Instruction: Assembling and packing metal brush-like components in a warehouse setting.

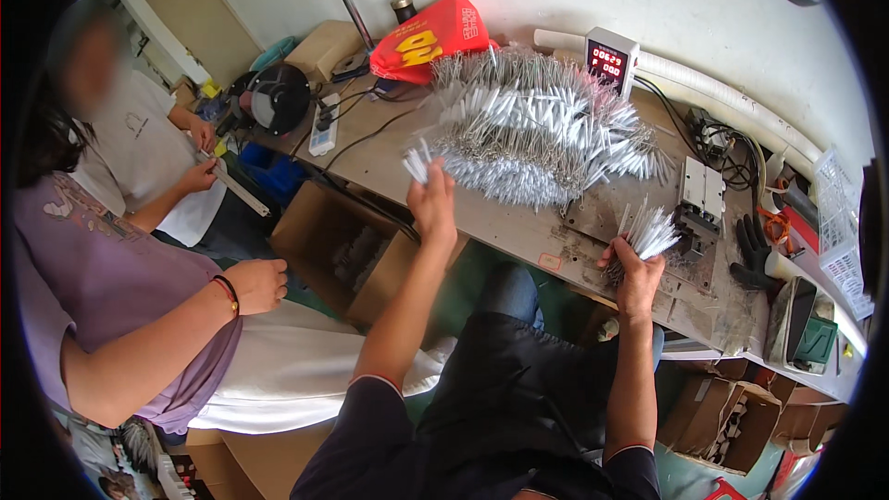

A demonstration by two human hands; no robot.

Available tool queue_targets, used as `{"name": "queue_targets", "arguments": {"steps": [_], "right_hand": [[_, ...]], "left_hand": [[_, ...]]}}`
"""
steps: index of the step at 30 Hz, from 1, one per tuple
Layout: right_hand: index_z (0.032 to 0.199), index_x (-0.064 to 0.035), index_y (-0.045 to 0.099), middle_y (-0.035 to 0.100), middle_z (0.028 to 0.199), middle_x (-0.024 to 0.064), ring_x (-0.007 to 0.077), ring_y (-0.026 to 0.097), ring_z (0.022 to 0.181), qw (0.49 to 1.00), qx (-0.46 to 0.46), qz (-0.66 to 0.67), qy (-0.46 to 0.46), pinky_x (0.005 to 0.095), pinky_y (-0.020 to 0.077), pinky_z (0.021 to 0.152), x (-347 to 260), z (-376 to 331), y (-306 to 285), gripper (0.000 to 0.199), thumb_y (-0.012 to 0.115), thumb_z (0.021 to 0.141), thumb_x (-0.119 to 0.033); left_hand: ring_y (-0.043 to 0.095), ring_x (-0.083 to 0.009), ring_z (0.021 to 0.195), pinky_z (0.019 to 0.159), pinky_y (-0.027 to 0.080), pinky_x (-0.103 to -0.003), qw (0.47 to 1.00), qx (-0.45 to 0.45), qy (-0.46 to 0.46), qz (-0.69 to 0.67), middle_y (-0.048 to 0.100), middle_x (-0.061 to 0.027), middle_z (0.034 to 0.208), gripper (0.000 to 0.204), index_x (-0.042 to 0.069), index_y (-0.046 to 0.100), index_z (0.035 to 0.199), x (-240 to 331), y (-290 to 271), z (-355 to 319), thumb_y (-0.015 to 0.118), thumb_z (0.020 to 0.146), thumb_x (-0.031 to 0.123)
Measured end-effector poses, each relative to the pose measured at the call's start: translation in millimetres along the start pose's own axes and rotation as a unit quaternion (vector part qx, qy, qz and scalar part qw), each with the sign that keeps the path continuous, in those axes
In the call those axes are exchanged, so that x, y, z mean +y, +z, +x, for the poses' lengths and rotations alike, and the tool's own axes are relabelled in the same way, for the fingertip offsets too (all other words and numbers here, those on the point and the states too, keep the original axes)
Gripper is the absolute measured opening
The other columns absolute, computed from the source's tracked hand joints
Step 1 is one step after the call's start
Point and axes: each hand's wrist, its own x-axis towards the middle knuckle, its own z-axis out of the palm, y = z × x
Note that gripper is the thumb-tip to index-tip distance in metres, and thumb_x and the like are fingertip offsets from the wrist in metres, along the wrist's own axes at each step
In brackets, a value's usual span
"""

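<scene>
A large heap of thin wire brushes [528, 130], with white heads and grey wire stems, lies across the middle of the table. My left hand [431, 204] is raised at the heap's left end, its fingers pinching a few of these brushes [417, 161] by their lower ends. In front of the heap's right end, my right hand [637, 278] is closed round a thick bundle of the same brushes [652, 231], their white heads fanning upward. Just right of that bundle stands a small metal machine [701, 199].
A counter box with red digits [611, 57] and a red bag [431, 37] stand behind the heap. Black gloves [752, 250] and a green container [816, 340] lie right. Two people are on the left, one wearing a purple shirt [120, 259], beside an open carton [324, 241].
</scene>
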Motion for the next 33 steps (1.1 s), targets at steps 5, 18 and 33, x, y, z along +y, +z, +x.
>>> {"name": "queue_targets", "arguments": {"steps": [5, 18, 33], "right_hand": [[0.095, 0.0033, 0.062, 0.063, 0.079, 0.0078, 0.0165, 0.063, 0.065, 1.000, -0.004, -0.012, 0.000, 0.0302, 0.0546, 0.059, 2.9, 0.1, -1.0, 0.008, 0.064, 0.089, -0.002], [0.095, 0.0033, 0.062, 0.063, 0.074, 0.0077, 0.0168, 0.062, 0.063, 0.998, -0.001, -0.057, -0.009, 0.0295, 0.0513, 0.061, -1.2, -2.2, 9.6, 0.010, 0.063, 0.088, -0.003], [0.096, 0.0018, 0.061, 0.060, 0.073, 0.0056, 0.0130, 0.056, 0.061, 0.998, -0.009, -0.061, -0.034, 0.0276, 0.0472, 0.056, 3.7, 1.2, 7.9, 0.007, 0.063, 0.090, -0.002]], "left_hand": [[0.046, -0.0059, 0.066, 0.058, 0.036, -0.021, 0.995, 0.080, 0.059, -0.012, 0.053, 0.0026, 0.079, 0.025, 0.003, 0.064, 0.116, -16.4, -10.7, 68.0, 0.054, 0.104, 0.022], [0.046, -0.0071, 0.064, 0.058, 0.038, -0.023, 0.991, 0.124, 0.059, -0.003, 0.053, 0.0018, 0.075, 0.021, 0.004, 0.062, 0.109, -52.4, -33.6, 95.9, 0.052, 0.104, 0.023], [0.040, -0.0044, 0.054, 0.046, 0.030, -0.021, 0.991, 0.117, 0.066, -0.005, 0.051, 0.0049, 0.071, 0.021, 0.009, 0.063, 0.113, -57.8, -36.6, 101.3, 0.053, 0.106, 0.026]]}}
